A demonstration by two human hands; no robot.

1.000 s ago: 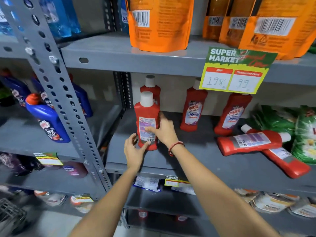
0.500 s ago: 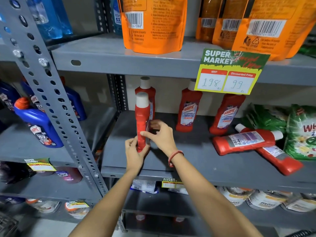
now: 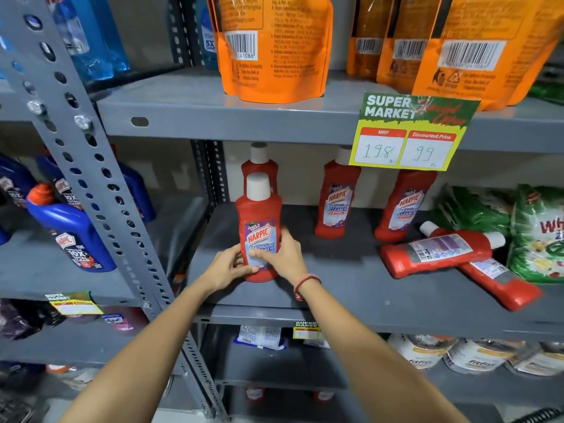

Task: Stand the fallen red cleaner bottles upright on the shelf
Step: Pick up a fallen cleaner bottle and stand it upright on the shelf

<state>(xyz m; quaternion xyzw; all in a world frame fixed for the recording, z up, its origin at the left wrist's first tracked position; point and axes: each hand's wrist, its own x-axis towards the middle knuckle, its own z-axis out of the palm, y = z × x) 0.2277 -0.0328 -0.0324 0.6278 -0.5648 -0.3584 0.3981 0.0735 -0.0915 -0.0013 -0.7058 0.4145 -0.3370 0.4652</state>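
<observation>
A red cleaner bottle [image 3: 258, 218] with a white cap stands upright at the left of the grey shelf [image 3: 341, 288], front label facing me. My left hand [image 3: 227, 267] and my right hand [image 3: 282, 257] both grip its lower half. Behind it stands another upright red bottle [image 3: 259, 164]. Two more stand at the back, one in the middle [image 3: 337, 199], one further right [image 3: 404, 206]. Two red bottles lie fallen at the right: the upper one [image 3: 439, 251] rests across the lower one [image 3: 500, 283].
A slanted perforated grey upright [image 3: 91, 178] crosses the left. Blue bottles [image 3: 73, 230] fill the left bay. Green detergent bags [image 3: 537, 236] sit right of the fallen bottles. Orange pouches [image 3: 271, 47] stand on the shelf above, with a price tag [image 3: 412, 132] hanging from it.
The held bottle has been turned about its upright axis, from back label to edge-on to front label facing me. Both hands stayed on it.
</observation>
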